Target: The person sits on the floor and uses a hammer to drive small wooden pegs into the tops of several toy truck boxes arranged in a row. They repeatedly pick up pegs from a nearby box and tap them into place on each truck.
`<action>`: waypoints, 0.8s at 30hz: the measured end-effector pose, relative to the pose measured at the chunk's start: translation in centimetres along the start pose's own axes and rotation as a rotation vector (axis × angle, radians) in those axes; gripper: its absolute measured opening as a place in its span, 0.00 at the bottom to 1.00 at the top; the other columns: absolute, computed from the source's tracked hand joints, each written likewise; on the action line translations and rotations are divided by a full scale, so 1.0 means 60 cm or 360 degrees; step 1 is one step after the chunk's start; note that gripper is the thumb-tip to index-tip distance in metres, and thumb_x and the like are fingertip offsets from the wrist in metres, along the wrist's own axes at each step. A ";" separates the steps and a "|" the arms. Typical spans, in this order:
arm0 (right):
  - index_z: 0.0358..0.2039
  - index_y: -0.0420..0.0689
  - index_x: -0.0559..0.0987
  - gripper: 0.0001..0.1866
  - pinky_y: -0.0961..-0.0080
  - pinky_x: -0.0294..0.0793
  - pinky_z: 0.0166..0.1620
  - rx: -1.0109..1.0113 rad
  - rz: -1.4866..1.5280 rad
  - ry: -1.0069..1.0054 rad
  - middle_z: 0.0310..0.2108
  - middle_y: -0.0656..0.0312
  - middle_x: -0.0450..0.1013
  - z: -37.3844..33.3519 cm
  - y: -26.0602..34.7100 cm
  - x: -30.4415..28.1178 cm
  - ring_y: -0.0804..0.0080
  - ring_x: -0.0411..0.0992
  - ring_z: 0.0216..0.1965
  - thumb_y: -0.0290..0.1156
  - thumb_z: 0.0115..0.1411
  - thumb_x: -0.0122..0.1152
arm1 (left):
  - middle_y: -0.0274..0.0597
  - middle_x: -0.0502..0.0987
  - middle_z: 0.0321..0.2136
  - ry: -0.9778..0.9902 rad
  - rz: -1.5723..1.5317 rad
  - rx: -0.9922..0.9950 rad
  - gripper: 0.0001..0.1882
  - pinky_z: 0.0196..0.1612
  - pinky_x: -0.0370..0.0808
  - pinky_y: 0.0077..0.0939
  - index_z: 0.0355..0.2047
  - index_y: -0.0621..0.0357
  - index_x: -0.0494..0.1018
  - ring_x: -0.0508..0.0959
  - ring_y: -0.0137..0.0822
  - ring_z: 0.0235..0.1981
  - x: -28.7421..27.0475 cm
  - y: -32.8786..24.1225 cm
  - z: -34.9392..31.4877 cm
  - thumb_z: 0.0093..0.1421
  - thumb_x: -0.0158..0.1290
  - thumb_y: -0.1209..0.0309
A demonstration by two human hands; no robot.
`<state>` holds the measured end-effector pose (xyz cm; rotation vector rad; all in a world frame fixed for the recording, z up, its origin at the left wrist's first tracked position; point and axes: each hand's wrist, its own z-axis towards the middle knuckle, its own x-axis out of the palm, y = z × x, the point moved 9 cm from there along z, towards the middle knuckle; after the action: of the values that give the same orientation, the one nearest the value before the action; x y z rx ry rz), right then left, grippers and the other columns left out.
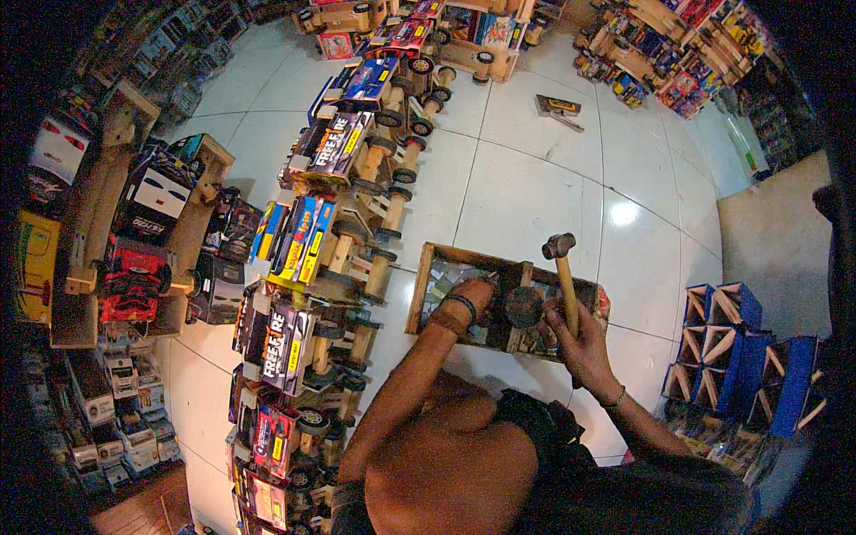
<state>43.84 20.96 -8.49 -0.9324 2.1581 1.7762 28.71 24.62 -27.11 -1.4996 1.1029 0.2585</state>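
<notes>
A wooden box (416, 290) with compartments stands on the floor in front of my knees. My left hand (471, 301), with a dark band at the wrist, reaches down into its left compartment among small pale pieces (441, 281). Those fingers are curled, and what they hold, if anything, is too small to make out. Over the box's right side, my right hand (581, 343) grips a hammer (565, 281) by its wooden handle, the metal head pointing up and away from me. Between both hands sits a round dark block (523, 306).
A long row of wooden toy trucks (334, 147) with printed sides runs along my left. More toy vehicles (152, 201) stand farther left. A trowel-like tool (559, 109) lies on the white tiles ahead. Blue-sided wooden frames (727, 343) are stacked at right.
</notes>
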 end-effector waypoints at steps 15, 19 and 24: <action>0.44 0.37 0.75 0.15 0.75 0.70 0.45 -0.0186 -0.0210 -0.0113 0.33 0.61 0.74 0.043 0.004 -0.033 0.75 0.72 0.38 0.38 0.68 0.57 | 0.50 0.81 0.36 -0.0307 -0.0157 0.0181 0.12 0.45 0.77 0.44 0.38 0.49 0.82 0.79 0.54 0.37 -0.073 0.000 -0.076 0.55 0.55 0.73; 0.45 0.37 0.75 0.15 0.75 0.70 0.45 -0.0199 -0.0185 -0.0129 0.34 0.61 0.75 0.042 0.007 -0.020 0.75 0.72 0.37 0.37 0.68 0.57 | 0.56 0.80 0.40 0.0115 0.0423 -0.0164 0.12 0.48 0.78 0.44 0.41 0.50 0.82 0.80 0.52 0.41 -0.022 0.042 -0.066 0.58 0.53 0.69; 0.51 0.39 0.76 0.18 0.73 0.76 0.40 -0.0034 0.0122 -0.0025 0.33 0.59 0.79 0.025 -0.006 -0.002 0.73 0.76 0.36 0.38 0.67 0.58 | 0.58 0.80 0.39 -0.0304 0.0154 -0.0345 0.12 0.49 0.77 0.45 0.38 0.58 0.81 0.80 0.53 0.42 -0.063 0.036 -0.035 0.59 0.54 0.65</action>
<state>43.77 22.39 -9.12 -0.8486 2.1976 1.8385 24.24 24.92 -25.27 -1.5765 1.0191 0.5924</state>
